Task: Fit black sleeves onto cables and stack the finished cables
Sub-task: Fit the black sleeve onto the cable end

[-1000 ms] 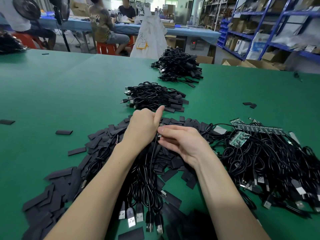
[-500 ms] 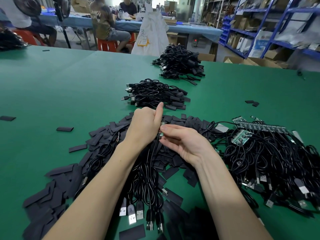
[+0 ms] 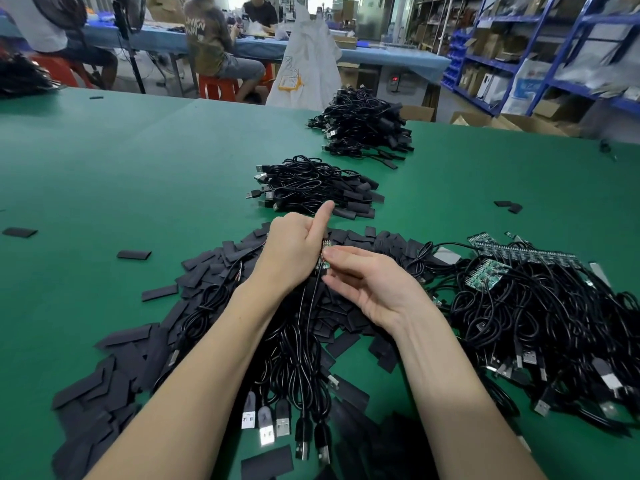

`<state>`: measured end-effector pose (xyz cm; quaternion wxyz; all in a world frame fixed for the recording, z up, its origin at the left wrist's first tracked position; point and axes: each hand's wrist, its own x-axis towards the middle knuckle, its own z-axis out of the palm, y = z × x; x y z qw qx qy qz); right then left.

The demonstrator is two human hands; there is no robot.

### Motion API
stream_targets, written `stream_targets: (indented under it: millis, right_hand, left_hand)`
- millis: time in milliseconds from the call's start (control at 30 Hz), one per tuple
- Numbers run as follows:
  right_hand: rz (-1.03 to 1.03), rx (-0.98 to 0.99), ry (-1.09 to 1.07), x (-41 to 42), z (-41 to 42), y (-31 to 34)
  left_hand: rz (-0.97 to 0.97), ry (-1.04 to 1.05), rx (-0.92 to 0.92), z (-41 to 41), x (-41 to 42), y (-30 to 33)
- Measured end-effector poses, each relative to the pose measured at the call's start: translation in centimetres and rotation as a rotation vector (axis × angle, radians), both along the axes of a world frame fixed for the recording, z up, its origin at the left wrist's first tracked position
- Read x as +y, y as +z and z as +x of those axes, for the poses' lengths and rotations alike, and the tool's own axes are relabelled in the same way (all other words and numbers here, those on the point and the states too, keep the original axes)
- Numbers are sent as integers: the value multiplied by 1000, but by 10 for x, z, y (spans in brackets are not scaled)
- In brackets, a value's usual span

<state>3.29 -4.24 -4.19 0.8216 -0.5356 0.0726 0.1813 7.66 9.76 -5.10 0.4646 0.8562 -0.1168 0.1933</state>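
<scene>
Head view. My left hand (image 3: 294, 252) is curled round the tops of a bunch of cables (image 3: 304, 355), thumb sticking up, and my right hand (image 3: 367, 285) pinches the small green board (image 3: 323, 259) at the end of one cable between thumb and forefinger. The two hands touch at that board. Whether a sleeve is already part-way on, I cannot tell; my fingers hide it.

Against half a second and a second ago, very little has shifted: my left thumb has lifted a bit higher and straighter, and my right fingertips have closed in tighter on the board end. The cable bunch hangs down toward me just as before, plugs (image 3: 273, 424) fanned out near the table edge. I judge I am mid-fit on one cable, lining up the board end, so nothing new is ready to stack yet.

There are no real containers here, only heaps on the green table (image 3: 121, 174). Loose sleeves (image 3: 114, 375) lie spread under and to the left of my arms. To my right sits the tangle of unsleeved cables (image 3: 540, 323) with bare green boards showing. Ahead of my hands is the near stack (image 3: 311, 187) of finished cables, and beyond it, well apart, the far stack (image 3: 363, 128). A few stray sleeves lie alone on the table. People sit at a blue bench past the table, and shelves stand at the right.
</scene>
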Motion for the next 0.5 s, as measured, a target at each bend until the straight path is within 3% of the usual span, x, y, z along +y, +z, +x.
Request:
stream_targets:
  millis: [200, 367, 433, 500]
  right_hand:
    - [-181, -44, -33, -17, 2, 9]
    - [-77, -33, -117, -27, 2, 12]
    - [-27, -25, -129, -28, 3, 12]
    - [29, -9, -136, -28, 4, 11]
  left_hand:
    - [125, 37, 28, 5, 9, -2]
    - [138, 54, -124, 0, 7, 15]
    - [57, -23, 32, -1, 4, 22]
    - [-126, -214, 356, -4, 0, 23]
